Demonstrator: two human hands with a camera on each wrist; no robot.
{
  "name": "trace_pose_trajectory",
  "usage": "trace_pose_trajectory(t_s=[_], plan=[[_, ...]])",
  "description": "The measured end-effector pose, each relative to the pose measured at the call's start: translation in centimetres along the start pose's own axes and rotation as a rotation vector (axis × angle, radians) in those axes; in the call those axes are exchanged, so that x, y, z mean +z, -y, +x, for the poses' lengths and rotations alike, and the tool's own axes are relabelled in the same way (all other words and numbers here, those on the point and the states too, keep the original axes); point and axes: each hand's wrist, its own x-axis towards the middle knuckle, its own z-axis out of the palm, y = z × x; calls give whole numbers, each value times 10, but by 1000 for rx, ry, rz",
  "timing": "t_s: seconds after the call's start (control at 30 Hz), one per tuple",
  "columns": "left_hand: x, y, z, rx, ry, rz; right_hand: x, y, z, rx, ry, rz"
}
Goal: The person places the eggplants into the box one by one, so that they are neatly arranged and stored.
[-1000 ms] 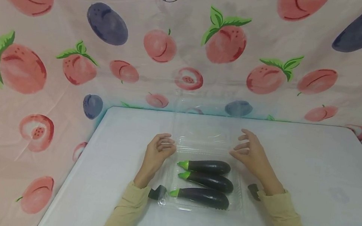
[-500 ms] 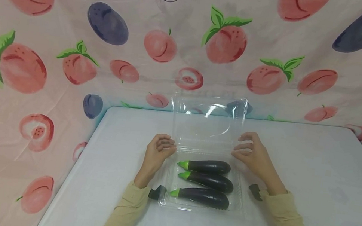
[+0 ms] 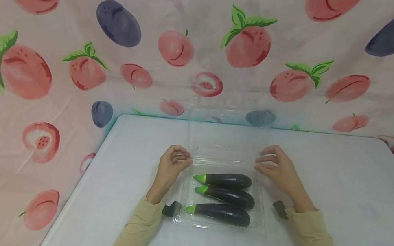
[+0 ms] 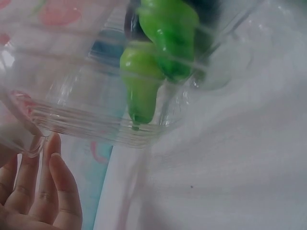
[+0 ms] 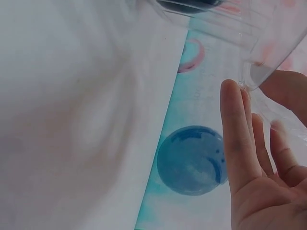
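On the white table lies a clear plastic clamshell box [image 3: 221,227] with its lid [image 3: 225,132] raised behind it. Three dark eggplants [image 3: 228,214] with green stems lie side by side in the base. At the left end of the hinge my left hand [image 3: 173,163] pinches the box edge. Its fingers [image 4: 64,191] reach that edge in the left wrist view, where green stems show through the plastic. My right hand [image 3: 279,172] holds the hinge's right end. In the right wrist view the plastic edge sits between thumb and index finger [image 5: 235,129].
A fruit-print cloth [image 3: 180,18] hangs behind and left of the white table [image 3: 340,190]. Small black pieces, one on the left [image 3: 171,209] and one on the right [image 3: 280,210], sit by my wrists.
My right hand has shifted slightly to the right. The raised lid has tilted a little, and its bright glints have faded. My left hand and the eggplants stay in place.
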Motion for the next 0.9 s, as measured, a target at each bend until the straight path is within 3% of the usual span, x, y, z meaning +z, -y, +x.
trace_pose_trajectory(t_s=[0.4, 0.9], plan=[[1, 0, 0, -12, -16, 34, -1, -2, -4, -72, -11, 30], [0, 3, 1, -6, -14, 59, -4, -7, -6, -82, -12, -95]])
